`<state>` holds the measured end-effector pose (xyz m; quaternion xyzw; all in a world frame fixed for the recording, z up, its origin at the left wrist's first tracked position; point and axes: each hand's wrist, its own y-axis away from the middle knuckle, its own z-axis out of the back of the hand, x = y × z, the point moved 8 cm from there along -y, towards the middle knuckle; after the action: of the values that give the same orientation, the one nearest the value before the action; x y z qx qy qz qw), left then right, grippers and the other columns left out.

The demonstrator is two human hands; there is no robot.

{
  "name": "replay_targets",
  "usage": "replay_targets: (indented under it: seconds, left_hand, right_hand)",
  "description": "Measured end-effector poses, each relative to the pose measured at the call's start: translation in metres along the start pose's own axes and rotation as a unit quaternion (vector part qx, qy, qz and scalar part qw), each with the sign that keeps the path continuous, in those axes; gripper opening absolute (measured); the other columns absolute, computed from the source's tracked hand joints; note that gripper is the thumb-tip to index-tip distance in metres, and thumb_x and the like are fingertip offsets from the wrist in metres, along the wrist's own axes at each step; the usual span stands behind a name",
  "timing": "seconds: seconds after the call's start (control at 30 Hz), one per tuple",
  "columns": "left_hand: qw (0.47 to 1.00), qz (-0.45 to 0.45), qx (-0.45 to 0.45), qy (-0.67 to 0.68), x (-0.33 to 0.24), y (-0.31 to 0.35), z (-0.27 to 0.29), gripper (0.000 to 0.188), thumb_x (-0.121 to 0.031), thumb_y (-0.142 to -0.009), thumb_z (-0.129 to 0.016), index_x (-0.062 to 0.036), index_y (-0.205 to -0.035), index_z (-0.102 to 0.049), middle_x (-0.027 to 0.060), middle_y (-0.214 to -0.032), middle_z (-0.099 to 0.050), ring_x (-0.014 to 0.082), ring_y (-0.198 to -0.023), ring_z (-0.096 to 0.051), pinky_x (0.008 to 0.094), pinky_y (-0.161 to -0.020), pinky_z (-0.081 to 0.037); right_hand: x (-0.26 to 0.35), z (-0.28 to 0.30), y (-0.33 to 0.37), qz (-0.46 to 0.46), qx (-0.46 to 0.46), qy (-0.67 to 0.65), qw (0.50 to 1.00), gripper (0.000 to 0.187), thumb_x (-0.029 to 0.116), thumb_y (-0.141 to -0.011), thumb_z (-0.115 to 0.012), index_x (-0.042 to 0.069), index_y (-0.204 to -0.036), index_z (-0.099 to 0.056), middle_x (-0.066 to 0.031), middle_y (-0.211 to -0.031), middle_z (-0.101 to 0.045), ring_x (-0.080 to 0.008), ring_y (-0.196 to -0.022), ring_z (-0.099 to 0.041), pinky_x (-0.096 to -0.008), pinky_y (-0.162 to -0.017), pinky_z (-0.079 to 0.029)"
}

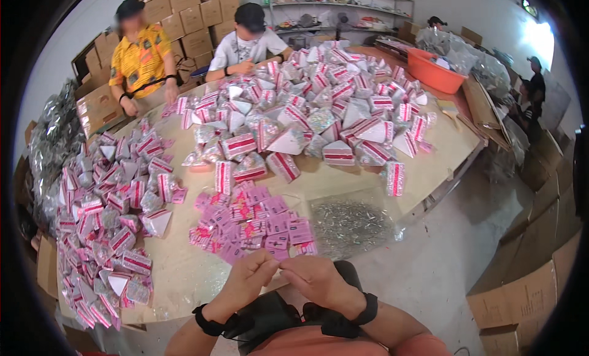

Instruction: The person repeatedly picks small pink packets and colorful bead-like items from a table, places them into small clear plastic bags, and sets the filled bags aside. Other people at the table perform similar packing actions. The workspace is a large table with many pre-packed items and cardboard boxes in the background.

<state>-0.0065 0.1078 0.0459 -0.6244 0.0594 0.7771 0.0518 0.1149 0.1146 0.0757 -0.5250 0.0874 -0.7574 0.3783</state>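
Note:
My left hand (246,277) and my right hand (322,283) meet at the table's near edge, fingertips pinched together. Whatever is between them is hidden or too small to make out. Just beyond them lies a spread of pink printed cards (257,221). Right of the cards, a clear plastic bag (319,199) holds many small, thin metal pieces (353,224). A large heap of cake-slice-shaped packs (294,116), white, pink and silvery, covers the table's far middle. Another heap of similar packs (104,227) with pink tags runs down the left side.
Across the table (172,258), one person in a yellow patterned shirt (144,55) stands and another in a white shirt (245,52) leans over the heap. An orange basin (432,72) stands at the far right corner. Cardboard boxes (521,307) line the right side.

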Motion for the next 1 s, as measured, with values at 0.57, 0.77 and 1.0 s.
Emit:
replay_targets:
  seconds: [0.57, 0.77, 1.0]
  left_hand:
    - [0.683, -0.412, 0.050, -0.601, -0.140, -0.207, -0.143, 0.025, -0.012, -0.072, -0.060, -0.0066, -0.096, -0.052, 0.0102, -0.093, -0.055, 0.0294, -0.090, -0.053, 0.0402, -0.069, -0.045]
    - [0.679, -0.311, 0.007, -0.665, -0.070, -0.252, -0.139, 0.038, -0.017, -0.069, -0.061, -0.0078, -0.104, -0.050, 0.0098, -0.104, -0.052, 0.0305, -0.094, -0.052, 0.0421, -0.070, -0.045]
    - [0.737, -0.216, -0.019, -0.641, -0.047, -0.276, -0.126, 0.034, -0.017, -0.071, -0.057, -0.0038, -0.102, -0.050, 0.0179, -0.100, -0.051, 0.0357, -0.088, -0.054, 0.0447, -0.071, -0.045]
  right_hand:
    - [-0.092, 0.057, 0.079, -0.305, 0.027, -0.267, 0.914, 0.014, 0.010, -0.082, -0.059, -0.001, -0.090, -0.062, -0.0031, -0.069, -0.059, -0.0065, -0.063, -0.054, -0.0213, -0.057, -0.044]
    - [-0.101, 0.073, 0.091, -0.321, 0.020, -0.296, 0.899, 0.015, 0.009, -0.082, -0.058, -0.001, -0.091, -0.062, -0.0022, -0.070, -0.059, -0.0066, -0.062, -0.054, -0.0211, -0.057, -0.044]
    - [-0.110, 0.072, 0.092, -0.314, 0.024, -0.304, 0.899, 0.015, 0.009, -0.082, -0.057, -0.001, -0.091, -0.061, -0.0031, -0.071, -0.059, -0.0071, -0.062, -0.054, -0.0218, -0.058, -0.044]
